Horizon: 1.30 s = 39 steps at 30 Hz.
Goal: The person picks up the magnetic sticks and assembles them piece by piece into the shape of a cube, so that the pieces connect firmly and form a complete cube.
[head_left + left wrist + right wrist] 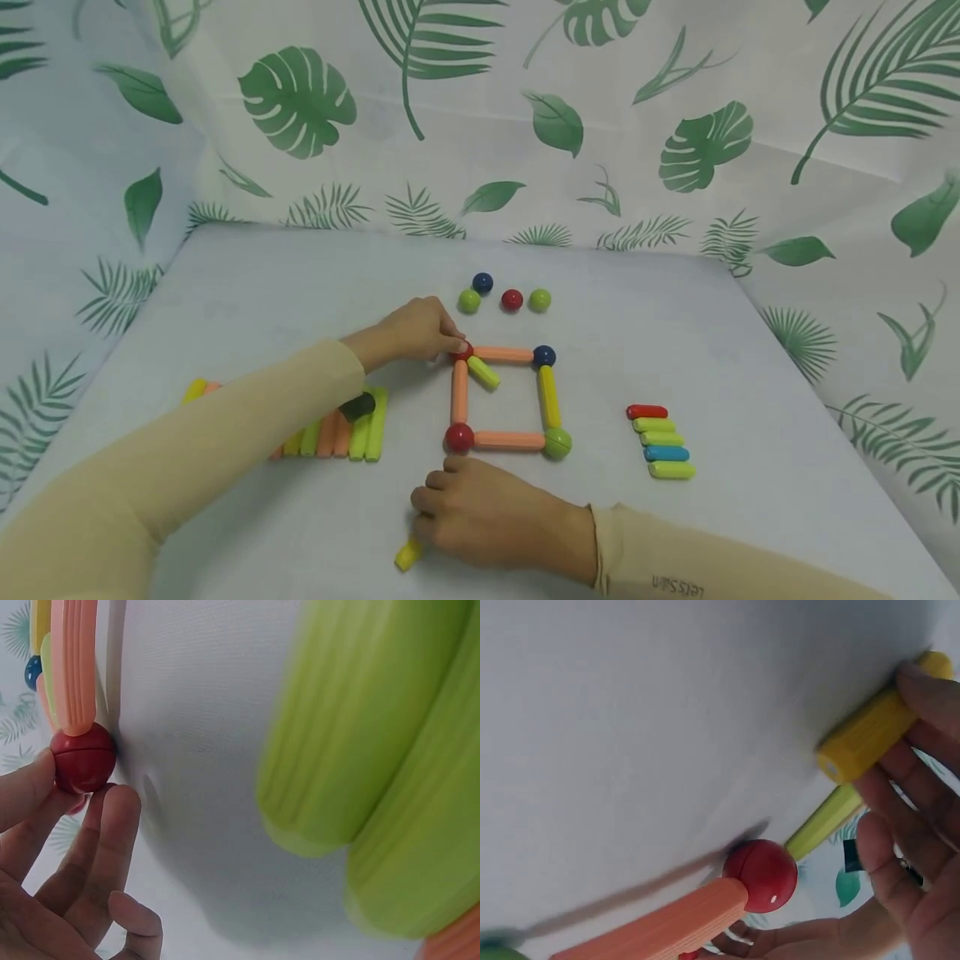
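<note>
My left hand pinches a red ball at the far left corner of a square of rods and balls. A short green rod runs from that ball into the square. The other corners are a blue ball, a green ball and a second red ball. Three sides are orange rods; the right side is a yellow rod. Just in front of the square, my right hand holds a short yellow rod between thumb and fingers, low over the table.
Behind the square sit loose balls: a blue, a red and two green. Short rods lie in a column at right. Under my left forearm is a row of long rods, partly hidden. A leaf-print cloth hangs behind.
</note>
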Each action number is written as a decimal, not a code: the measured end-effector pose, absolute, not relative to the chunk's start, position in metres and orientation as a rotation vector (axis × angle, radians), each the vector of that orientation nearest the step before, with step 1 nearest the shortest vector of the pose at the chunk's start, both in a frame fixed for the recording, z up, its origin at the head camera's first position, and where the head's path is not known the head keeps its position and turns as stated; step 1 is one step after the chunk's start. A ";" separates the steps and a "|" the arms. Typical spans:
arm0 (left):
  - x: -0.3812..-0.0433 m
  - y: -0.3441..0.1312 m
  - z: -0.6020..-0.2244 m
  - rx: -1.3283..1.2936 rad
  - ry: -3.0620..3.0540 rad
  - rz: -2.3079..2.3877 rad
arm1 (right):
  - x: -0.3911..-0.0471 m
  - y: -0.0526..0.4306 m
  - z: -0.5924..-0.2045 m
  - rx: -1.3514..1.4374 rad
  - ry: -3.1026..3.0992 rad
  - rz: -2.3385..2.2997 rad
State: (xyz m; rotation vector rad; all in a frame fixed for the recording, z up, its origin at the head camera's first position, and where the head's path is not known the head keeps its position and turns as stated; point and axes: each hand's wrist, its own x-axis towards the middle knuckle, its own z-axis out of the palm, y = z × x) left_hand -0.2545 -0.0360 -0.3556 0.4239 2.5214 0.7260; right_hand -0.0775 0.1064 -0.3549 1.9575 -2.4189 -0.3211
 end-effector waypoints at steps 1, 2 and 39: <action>-0.255 -0.036 -0.356 0.421 2.519 0.724 | -0.077 0.109 -0.353 1.946 -2.487 -0.297; -0.255 -0.036 -0.356 0.419 2.517 0.722 | -0.078 0.113 -0.351 1.925 -2.562 -0.253; -0.262 -0.040 -0.360 0.514 2.497 0.749 | -0.161 0.206 -0.329 0.641 -3.200 0.809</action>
